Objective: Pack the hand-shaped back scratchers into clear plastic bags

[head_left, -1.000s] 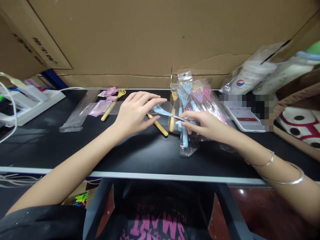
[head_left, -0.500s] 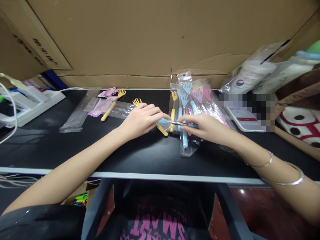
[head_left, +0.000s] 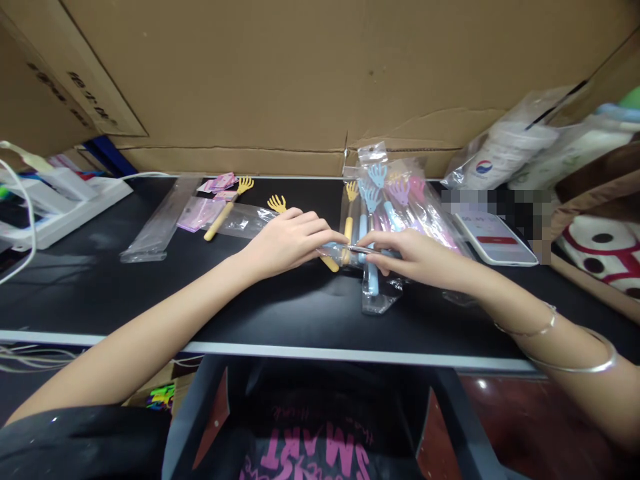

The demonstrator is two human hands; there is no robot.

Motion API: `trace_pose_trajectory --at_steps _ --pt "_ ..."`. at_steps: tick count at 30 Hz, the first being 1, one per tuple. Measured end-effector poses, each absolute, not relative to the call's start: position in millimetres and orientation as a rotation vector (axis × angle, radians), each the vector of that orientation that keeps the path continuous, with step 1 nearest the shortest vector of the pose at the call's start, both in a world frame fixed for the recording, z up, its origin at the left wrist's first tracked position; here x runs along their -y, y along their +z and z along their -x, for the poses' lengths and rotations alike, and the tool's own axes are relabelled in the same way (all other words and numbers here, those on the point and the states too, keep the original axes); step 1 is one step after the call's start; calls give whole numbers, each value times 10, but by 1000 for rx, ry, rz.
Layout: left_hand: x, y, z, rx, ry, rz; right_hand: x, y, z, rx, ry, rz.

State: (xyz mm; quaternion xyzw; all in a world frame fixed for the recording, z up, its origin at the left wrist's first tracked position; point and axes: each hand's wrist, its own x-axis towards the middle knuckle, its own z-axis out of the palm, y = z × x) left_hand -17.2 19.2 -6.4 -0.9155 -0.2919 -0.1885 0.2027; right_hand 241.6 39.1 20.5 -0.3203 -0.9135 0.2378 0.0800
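Clock directions are taken from where the two hands meet above the black-topped desk [head_left: 280, 313]. The right hand [head_left: 407, 257] has its grip closed on a light-blue claw-headed scratcher with a silver metal shaft [head_left: 360, 250], held just above the desk and pointing to nine o'clock. The left hand [head_left: 293, 243] curls over the claw end, at the edge of a long clear plastic sleeve [head_left: 240, 220] that runs out towards ten o'clock; what its grip pinches is hidden, and so I cannot tell how much of the claw is inside.

A yellow scratcher with a claw head [head_left: 277, 203] lies partly beneath the left hand, its head at ten o'clock. Farther that way rests a second yellow-handled scratcher [head_left: 220, 220], beside pink printed cards [head_left: 195, 213]. At nine o'clock, flat clear sleeves [head_left: 160, 223] lie together, with a white plastic power strip [head_left: 105, 207] beyond, plugs set in it.

Towards one o'clock is a heap of clear plastic packets [head_left: 383, 303] — blue, purple and pink scratchers show through the film. At two o'clock a transparent bag [head_left: 463, 170] encloses a white cup with a round logo [head_left: 520, 150]; a white-edged phone [head_left: 500, 243] lies at three. Below the desk, at eight o'clock, a brown cardboard box [head_left: 180, 387] holds bright green and yellow pieces [head_left: 163, 397].
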Motion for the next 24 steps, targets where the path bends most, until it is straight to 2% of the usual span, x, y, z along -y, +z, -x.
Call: trace_pose_trajectory --at_steps 7,10,16,24 --pt "-189 -65 173 973 -483 2532 -339 144 -2377 2762 16 1085" --pt "-185 -61 183 1059 -467 2505 -332 138 -2376 2759 -159 1088" --pt "-187 -38 225 1202 -479 2506 -343 142 -2392 2752 -165 1067" --pt "-180 -71 185 1067 -506 2595 -319 123 -2364 2781 -221 1058"
